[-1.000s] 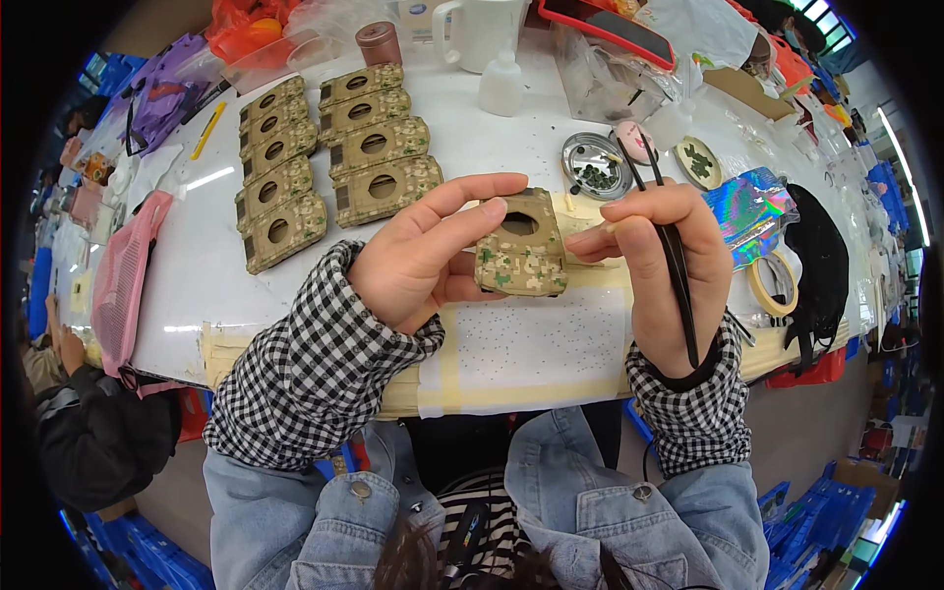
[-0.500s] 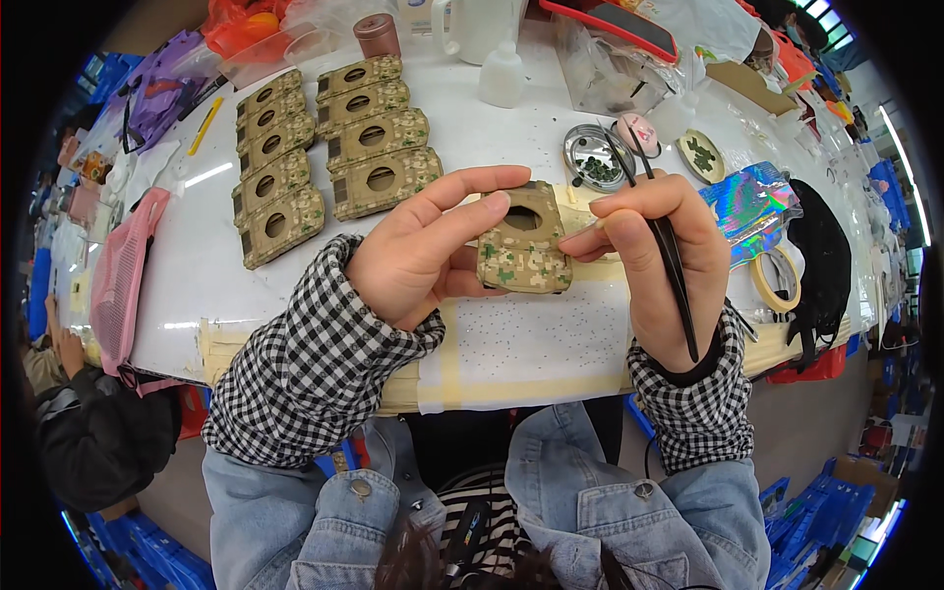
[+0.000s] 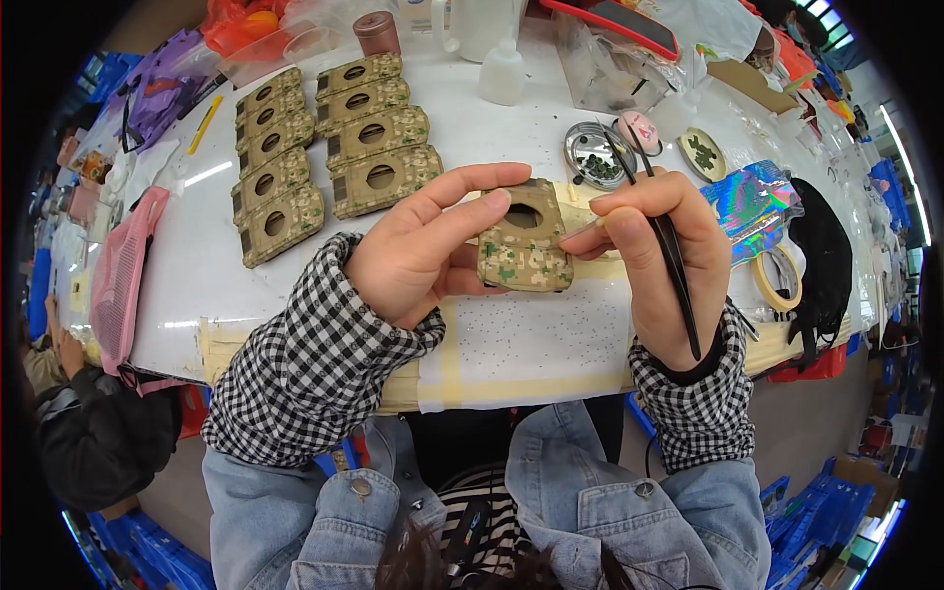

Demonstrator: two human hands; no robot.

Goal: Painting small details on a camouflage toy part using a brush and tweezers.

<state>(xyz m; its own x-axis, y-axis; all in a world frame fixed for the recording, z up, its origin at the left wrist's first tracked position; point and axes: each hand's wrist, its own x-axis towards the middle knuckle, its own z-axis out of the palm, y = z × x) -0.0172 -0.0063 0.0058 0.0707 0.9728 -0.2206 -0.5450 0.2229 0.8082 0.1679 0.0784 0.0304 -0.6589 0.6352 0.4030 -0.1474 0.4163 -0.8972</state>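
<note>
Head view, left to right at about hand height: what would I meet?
Pink mesh bag → left column of camouflage pieces → left hand → held camouflage piece → right hand → beige tape roll → black cloth item

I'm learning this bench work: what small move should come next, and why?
Perhaps press the right edge of the camouflage case with the right hand: its fingertips are there, the left hand holds the case, and the black tweezers point away.

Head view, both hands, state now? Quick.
Left hand: closed, holding the camouflage piece by its left side.
Right hand: closed, holding black tweezers, fingertips at the piece's right edge.
</note>
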